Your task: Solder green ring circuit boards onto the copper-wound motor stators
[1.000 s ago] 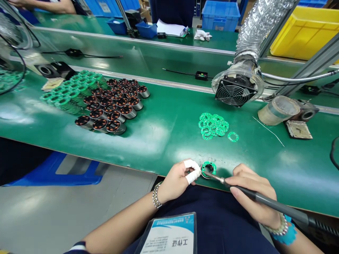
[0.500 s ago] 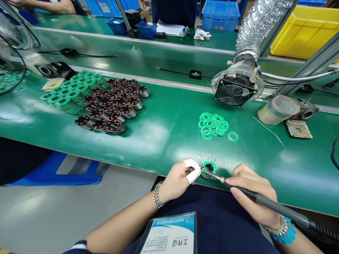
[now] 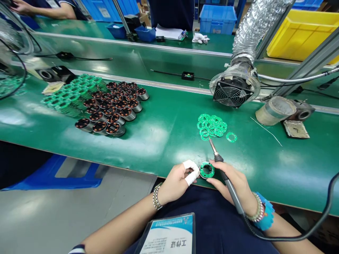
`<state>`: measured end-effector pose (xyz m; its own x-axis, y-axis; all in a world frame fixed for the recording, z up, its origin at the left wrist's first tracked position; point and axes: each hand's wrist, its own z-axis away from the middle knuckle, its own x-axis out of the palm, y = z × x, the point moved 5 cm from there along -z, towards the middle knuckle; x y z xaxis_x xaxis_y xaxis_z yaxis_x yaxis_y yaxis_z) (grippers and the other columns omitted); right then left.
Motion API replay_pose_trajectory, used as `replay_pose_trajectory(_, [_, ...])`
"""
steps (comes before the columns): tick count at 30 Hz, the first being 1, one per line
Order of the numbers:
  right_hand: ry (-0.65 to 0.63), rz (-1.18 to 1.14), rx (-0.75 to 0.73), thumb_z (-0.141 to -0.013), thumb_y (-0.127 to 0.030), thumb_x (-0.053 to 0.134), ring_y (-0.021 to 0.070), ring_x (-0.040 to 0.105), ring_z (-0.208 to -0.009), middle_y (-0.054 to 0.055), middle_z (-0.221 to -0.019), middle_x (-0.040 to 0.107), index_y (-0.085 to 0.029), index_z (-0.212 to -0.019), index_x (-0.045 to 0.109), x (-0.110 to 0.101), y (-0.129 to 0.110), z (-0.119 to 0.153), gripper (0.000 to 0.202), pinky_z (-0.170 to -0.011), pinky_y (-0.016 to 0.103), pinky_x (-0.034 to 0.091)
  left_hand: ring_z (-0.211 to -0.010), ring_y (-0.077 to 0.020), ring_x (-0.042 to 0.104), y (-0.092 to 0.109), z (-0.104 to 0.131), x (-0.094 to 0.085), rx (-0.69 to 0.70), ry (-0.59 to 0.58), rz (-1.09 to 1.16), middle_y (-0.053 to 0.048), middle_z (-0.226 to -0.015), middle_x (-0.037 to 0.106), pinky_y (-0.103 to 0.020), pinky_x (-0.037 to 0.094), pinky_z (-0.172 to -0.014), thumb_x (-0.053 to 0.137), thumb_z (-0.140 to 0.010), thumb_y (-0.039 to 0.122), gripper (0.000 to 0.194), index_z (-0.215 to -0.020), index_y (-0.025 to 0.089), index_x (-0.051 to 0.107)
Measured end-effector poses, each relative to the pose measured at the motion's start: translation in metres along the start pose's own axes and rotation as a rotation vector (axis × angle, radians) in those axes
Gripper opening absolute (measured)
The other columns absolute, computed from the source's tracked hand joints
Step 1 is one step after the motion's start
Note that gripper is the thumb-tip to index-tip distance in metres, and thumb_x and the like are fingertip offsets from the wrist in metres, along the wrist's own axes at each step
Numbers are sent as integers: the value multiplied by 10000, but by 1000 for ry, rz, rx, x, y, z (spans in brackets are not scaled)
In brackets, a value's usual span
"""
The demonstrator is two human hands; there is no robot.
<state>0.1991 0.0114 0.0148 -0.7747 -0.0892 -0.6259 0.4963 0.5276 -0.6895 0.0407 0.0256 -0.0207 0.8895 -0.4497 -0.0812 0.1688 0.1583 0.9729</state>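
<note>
Left side of the counter [image 3: 159,148] has stacked green rings [image 3: 79,90] with rows of copper-wound cores [image 3: 109,112] right beside them. Then the left hand [image 3: 178,180], thumb and finger taped white, is pinching the left edge of a green-topped round part [image 3: 202,171] near the counter's front edge, loose pile of green rings [image 3: 212,124] beyond it. The right hand [image 3: 237,180] has a soldering iron [image 3: 231,192] tucked in it, tip pointing at that pile, thumb and forefinger spread around the part's right side

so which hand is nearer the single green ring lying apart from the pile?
Right. The right hand is on the near side of the single green ring; the left hand is also on that side, but farther off to the left.
</note>
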Motion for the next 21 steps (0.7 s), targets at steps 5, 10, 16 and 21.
replay_pose_trajectory(5, [29, -20, 16, -807, -170, 632, 207, 583, -994, 90, -1068, 602, -184, -1147, 485, 6, 4, -5, 371, -864, 322, 501, -700, -128, 577, 1, 0, -7, 71, 36, -78, -15, -730, 587, -252, 462, -695, 483, -848, 258, 123, -788, 157, 521])
replay_pose_trajectory(10, [5, -36, 18, -811, -174, 624, 206, 579, -965, 86, -1049, 590, -190, -1147, 471, 7, 6, -10, 370, -834, 323, 500, -680, -126, 558, 3, -2, -10, 62, 32, -179, -14, -735, 581, -254, 471, -669, 511, -831, 286, 142, -787, 156, 547])
replay_pose_trajectory(16, [-22, -57, 16, -828, -152, 593, 210, 563, -983, 97, -1059, 572, -187, -1159, 458, 10, 4, -9, 359, -830, 322, 495, -623, -120, 602, 2, 1, -9, -28, -101, -148, -27, -720, 601, -243, 512, -603, 435, -866, 263, 174, -779, 144, 527])
replay_pose_trajectory(21, [-30, -89, 7, -829, -147, 586, 202, 564, -956, 89, -1046, 565, -195, -1167, 449, 11, 3, -11, 367, -814, 316, 495, -747, -173, 606, 23, 16, -13, 479, 116, -886, -85, -917, 644, -288, 511, -648, 493, -853, 239, 174, -983, 145, 561])
